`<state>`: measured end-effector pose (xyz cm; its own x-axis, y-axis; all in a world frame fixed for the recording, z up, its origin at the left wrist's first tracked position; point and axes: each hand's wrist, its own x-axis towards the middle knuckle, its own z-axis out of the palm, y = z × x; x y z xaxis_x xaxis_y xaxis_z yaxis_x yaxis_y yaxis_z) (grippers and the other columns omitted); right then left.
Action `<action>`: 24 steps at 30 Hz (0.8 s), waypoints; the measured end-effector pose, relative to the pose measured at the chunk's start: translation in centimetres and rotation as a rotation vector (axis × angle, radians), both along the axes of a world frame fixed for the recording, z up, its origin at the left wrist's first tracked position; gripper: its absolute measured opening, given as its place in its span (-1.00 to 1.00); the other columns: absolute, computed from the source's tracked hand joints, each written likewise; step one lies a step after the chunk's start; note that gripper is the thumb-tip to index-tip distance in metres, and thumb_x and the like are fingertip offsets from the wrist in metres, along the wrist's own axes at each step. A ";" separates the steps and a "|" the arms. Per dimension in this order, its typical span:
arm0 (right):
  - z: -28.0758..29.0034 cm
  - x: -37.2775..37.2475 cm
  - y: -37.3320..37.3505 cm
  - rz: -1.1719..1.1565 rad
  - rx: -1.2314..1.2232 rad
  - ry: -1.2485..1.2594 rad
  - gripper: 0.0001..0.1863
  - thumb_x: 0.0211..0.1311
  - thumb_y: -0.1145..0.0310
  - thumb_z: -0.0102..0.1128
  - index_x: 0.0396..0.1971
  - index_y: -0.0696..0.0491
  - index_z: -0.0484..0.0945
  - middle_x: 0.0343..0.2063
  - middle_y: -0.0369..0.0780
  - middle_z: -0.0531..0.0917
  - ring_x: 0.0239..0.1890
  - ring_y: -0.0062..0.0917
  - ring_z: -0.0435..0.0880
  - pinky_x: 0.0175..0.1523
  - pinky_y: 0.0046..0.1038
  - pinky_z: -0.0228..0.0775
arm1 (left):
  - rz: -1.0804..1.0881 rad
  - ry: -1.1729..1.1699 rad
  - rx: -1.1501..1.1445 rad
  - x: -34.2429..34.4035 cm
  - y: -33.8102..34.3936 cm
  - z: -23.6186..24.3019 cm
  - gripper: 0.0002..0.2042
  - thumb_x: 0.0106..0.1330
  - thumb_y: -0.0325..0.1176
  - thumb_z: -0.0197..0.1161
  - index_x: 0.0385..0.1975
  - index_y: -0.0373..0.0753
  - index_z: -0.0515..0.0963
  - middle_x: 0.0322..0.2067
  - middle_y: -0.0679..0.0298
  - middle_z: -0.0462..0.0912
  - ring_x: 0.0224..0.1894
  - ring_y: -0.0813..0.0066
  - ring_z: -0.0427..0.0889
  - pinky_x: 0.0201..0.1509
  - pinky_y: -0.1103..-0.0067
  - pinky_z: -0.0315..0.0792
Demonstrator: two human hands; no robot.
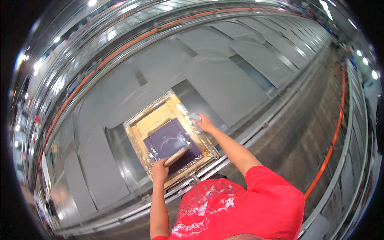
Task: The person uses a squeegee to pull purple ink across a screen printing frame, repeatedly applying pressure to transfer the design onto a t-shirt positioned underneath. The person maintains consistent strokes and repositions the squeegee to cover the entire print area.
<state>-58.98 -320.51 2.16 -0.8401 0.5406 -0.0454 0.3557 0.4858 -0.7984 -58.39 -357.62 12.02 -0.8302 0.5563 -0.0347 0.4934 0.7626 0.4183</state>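
Observation:
A screen-printing frame (131, 133) with taped, stained edges lies at a slant in front of me on the long table. Its mesh shows yellow around a dark purple rectangle (163, 140). My left hand (160, 170) is closed around one end of a squeegee (177, 157) with a pale wooden handle, which lies across the near part of the purple area. At the frame's right side my right hand (205, 124) has its fingers bent round a small pale grey thing (196, 117), too blurred to name. It is at the frame's edge.
The long table holds grey sheets (236, 94) in a row, with bare shiny metal strips between them. A metal rail (240, 145) runs along its near edge. An orange line (120, 56) follows the far side. To the right lies a brown floor aisle (296, 116).

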 end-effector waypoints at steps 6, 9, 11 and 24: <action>-3.8 -4.7 3.9 0.022 0.017 0.171 -0.55 0.35 0.28 0.17 0.22 -0.01 0.50 -0.28 -0.12 0.73 -0.36 -0.44 0.71 -0.24 -0.37 0.57 | 0.004 0.220 0.037 2.9 1.2 -3.4 -0.58 0.02 -0.43 0.35 -0.04 0.04 0.71 -0.09 0.33 0.72 -0.06 0.22 0.61 -0.01 0.32 0.49; -4.6 -5.0 4.3 0.056 -0.139 -0.006 -0.59 0.32 0.36 0.08 0.17 -0.02 0.55 0.08 -0.02 0.63 0.16 -0.18 0.59 0.26 -0.25 0.36 | 0.034 0.224 0.079 6.0 0.6 -4.4 -0.52 0.00 -0.45 0.29 0.00 0.09 0.69 0.01 0.36 0.65 0.04 0.24 0.54 0.01 0.27 0.42; -3.2 -3.7 2.2 0.036 -0.161 0.057 -0.65 0.34 0.34 0.08 0.09 0.01 0.59 0.02 -0.04 0.67 0.10 -0.21 0.63 0.22 -0.26 0.38 | 0.018 0.164 -0.030 7.1 0.3 -3.9 -0.50 0.03 -0.43 0.30 0.06 0.10 0.65 0.00 0.37 0.61 0.08 0.23 0.50 0.04 0.31 0.40; 0.4 -2.0 0.5 0.007 -0.030 0.285 -0.77 0.41 0.32 0.10 -0.11 0.08 0.66 -0.22 -0.11 0.74 -0.15 -0.34 0.69 0.03 -0.32 0.46 | -0.018 0.183 0.134 9.1 -0.6 -5.6 -0.41 -0.06 -0.54 0.31 0.11 0.01 0.61 0.11 0.35 0.59 0.16 0.22 0.48 0.17 0.34 0.43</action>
<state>-60.97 -320.04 2.54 -0.8251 0.5364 0.1773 0.1112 0.4620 -0.8799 -49.27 -358.27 6.41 -0.8056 0.5609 0.1907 0.5837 0.6964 0.4175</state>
